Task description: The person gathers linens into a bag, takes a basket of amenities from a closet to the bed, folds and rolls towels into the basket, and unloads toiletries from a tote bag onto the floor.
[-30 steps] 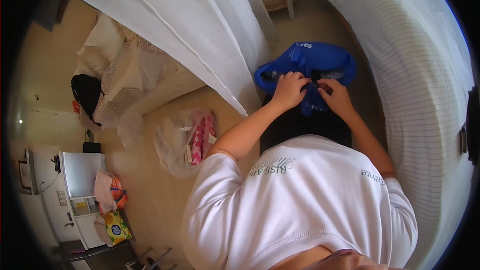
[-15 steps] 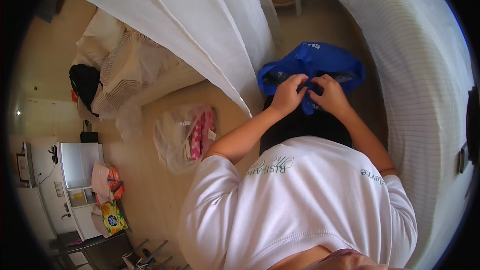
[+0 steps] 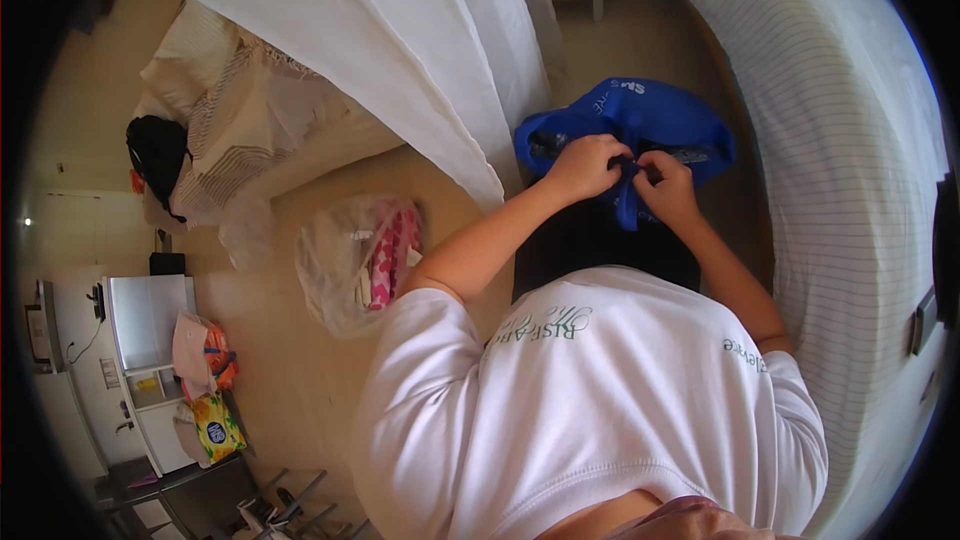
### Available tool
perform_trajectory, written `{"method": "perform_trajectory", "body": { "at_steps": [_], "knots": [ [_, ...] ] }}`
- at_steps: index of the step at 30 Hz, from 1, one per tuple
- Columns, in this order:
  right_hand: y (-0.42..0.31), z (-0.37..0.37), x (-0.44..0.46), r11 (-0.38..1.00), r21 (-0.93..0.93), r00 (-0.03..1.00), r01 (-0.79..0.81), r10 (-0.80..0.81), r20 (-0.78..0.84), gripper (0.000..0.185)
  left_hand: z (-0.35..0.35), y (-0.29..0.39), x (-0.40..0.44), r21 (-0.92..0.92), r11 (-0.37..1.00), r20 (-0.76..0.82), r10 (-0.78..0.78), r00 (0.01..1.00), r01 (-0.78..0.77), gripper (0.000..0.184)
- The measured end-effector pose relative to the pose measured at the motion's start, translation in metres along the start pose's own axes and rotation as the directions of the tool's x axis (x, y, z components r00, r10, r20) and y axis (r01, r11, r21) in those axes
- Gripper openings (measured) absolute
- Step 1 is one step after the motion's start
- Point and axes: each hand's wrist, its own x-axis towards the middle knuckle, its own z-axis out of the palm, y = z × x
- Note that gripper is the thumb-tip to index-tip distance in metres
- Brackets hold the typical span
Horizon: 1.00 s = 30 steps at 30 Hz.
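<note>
A blue bag (image 3: 668,105) with white lettering stands in front of my body, its top drawn together at the middle. Side openings show dark contents that I cannot make out. My left hand (image 3: 588,168) has its fingers curled on the gathered top edge. Close beside it, my right hand (image 3: 668,186) pinches the same part of the bag with thumb and fingers. Both hands almost meet over the centre, where the fingertips partly hide what they grip.
A clear plastic bag (image 3: 340,275) with a pink-patterned item lies on the floor to the left. A white curtain (image 3: 430,60) hangs beside the blue bag. A bed with striped bedding (image 3: 850,190) lines the right. A black backpack (image 3: 158,160) rests on the far-left bed.
My left hand has shifted slightly right and turned over the bag's top, while the right hand has moved a little lower. The view has shifted slightly.
</note>
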Motion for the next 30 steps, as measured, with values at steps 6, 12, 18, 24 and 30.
{"method": "perform_trajectory", "body": {
  "at_steps": [6,12,18,24,30],
  "knots": [
    [-0.002,0.0,-0.003,0.968,0.141,0.978,-0.207,0.203,0.04,0.014,-0.005,0.003,0.001,-0.228,0.945,0.049,-0.23,0.972,0.235,0.025],
    [-0.041,-0.017,0.018,0.953,-0.301,0.975,-0.024,0.089,0.206,0.019,0.003,0.004,-0.001,0.031,0.999,-0.085,-0.017,0.996,0.019,0.022],
    [-0.031,-0.009,0.025,0.891,-0.44,0.958,0.11,0.023,0.287,0.017,0.005,0.0,0.004,-0.178,0.973,-0.023,-0.151,0.988,0.144,0.021],
    [-0.029,-0.007,0.023,0.894,-0.407,0.966,0.186,-0.091,0.243,0.011,0.006,0.005,0.008,-0.148,0.984,-0.128,-0.117,0.985,0.098,0.022],
    [-0.036,-0.008,0.016,0.985,-0.173,0.977,-0.031,0.066,0.201,0.014,0.004,0.005,0.001,-0.292,0.934,-0.103,-0.244,0.964,0.205,0.018]
  ]
}}
